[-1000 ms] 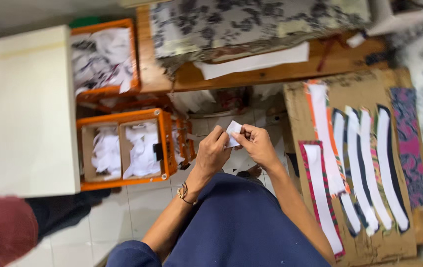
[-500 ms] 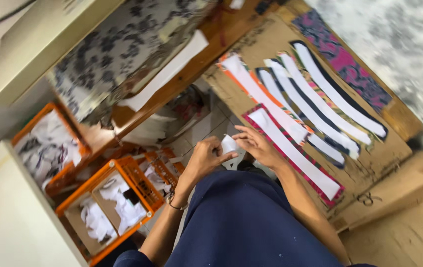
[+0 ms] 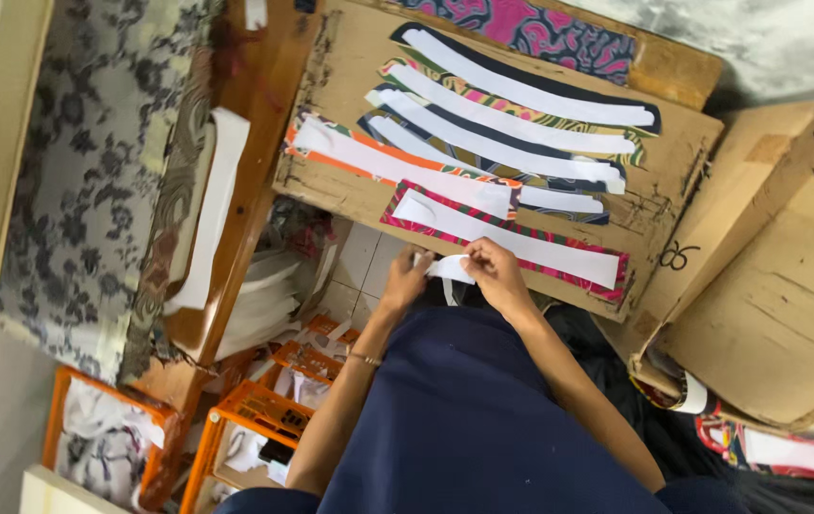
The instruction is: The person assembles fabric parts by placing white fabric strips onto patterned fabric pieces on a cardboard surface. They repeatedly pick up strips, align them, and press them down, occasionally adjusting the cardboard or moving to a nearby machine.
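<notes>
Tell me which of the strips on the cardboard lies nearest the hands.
The red-edged strip with green flecks, at the board's near edge, just beyond the right hand. The others lie farther up, edged orange or dark.

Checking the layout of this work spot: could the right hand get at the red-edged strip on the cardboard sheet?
Probably yes. The right hand sits at the near edge of the cardboard sheet, beside the red-edged strip, with nothing between them, though it is pinching a small white piece.

A single head-worn camera looks steeply down over the person's lap, close to both hands, facing a cardboard board [image 3: 350,181] ahead; the frame sits tilted.
</notes>
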